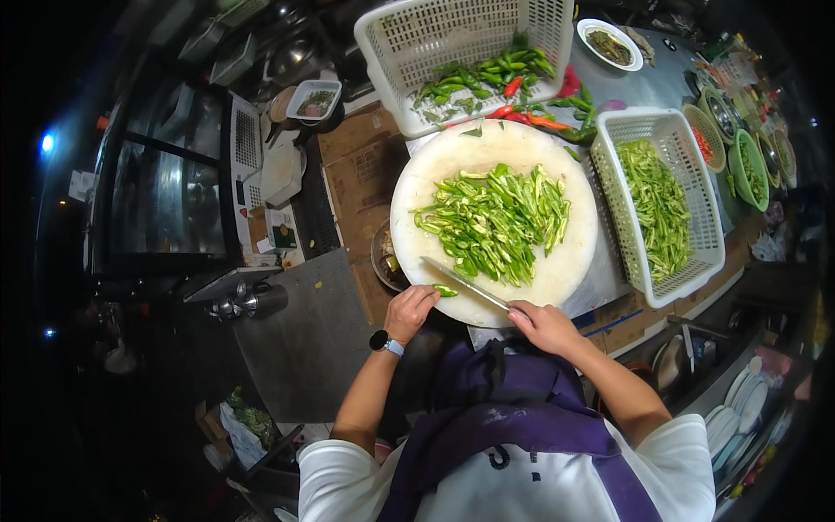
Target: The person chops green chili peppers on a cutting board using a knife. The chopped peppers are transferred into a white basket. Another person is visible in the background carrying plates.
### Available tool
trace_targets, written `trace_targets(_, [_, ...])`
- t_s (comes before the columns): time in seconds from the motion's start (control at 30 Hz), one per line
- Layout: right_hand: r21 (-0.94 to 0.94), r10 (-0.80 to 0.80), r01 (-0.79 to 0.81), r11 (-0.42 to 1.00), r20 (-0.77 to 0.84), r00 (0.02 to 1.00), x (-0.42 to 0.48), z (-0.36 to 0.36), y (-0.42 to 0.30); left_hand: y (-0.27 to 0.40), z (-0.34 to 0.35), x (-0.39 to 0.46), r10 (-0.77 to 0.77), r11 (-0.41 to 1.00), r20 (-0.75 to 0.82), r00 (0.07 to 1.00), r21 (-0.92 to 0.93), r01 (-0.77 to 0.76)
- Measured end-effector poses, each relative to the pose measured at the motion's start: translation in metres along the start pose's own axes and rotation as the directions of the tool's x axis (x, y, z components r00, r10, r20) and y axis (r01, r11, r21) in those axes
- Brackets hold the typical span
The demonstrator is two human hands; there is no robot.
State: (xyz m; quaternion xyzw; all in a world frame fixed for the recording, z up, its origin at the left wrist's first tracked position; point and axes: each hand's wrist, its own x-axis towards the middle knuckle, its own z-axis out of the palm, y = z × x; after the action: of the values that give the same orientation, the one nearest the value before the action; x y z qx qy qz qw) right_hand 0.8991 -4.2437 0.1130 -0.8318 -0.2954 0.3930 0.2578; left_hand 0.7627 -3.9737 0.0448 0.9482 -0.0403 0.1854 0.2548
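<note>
My right hand (545, 326) grips the handle of a kitchen knife (466, 282), its blade slanting up and left over the near part of a round white cutting board (417, 163). At the board's near left edge, the fingers of my left hand (412, 310) are closed on a piece of green chili pepper (445, 290); a watch sits on that wrist. Just beyond the blade, a broad pile of sliced green chili peppers (499, 218) covers the middle of the board.
Behind the board, a white plastic basket (385, 85) holds whole green and red chilies (486, 75). To the right stands another basket (708, 238) with sliced green peppers (652, 209). A metal bowl (380, 261) is partly under the board's left edge. Several bowls, including a green one (740, 179), line the far right.
</note>
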Motion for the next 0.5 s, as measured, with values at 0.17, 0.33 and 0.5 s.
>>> trace_targets(0.17, [-0.140, -0.018, 0.030, 0.990, 0.083, 0.996, -0.004, 0.003, 0.002, 0.001, 0.005, -0.003, 0.006, 1.000, 0.014, 1.000, -0.025, -0.005])
trace_targets(0.33, [-0.082, -0.110, 0.117, 0.990, 0.076, 0.991, 0.009, -0.002, 0.004, -0.002, 0.006, -0.003, -0.003, 1.000, 0.007, 1.000, -0.002, 0.003])
trace_targets(0.5, [-0.096, -0.104, 0.110, 0.989, 0.065, 0.992, 0.000, 0.012, 0.003, -0.007, 0.016, -0.016, -0.018, 1.000, -0.011, 1.000, 0.008, 0.018])
